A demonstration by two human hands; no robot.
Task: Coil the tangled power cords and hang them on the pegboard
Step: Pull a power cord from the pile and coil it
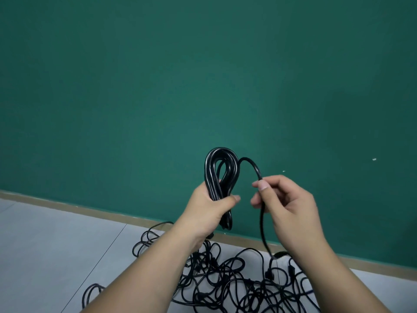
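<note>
Power cords (237, 283), black, thin and smooth-jacketed, lay in a tangled heap on the pale grey tiled floor (56, 245) at the foot of a plain dark green wall (203, 64), bounded behind by a beige skirting strip (90, 207). No pegboard was visible. Above the heap, a glossy black coil (210, 172) of several long loops was held upright before the wall. The left hand (209, 211) was wrapped round the coil's waist, thumb laid across the front. The right hand (288, 204) pinched the free strand (262, 222) between thumb and forefinger, just beside the coil. That strand dropped into the heap. Assessment: cord light, limp, slick, liable to spring open; grip belongs at the gathered waist. Snagging on the heap was probable. Open room lay upward and left; wall close ahead.
</note>
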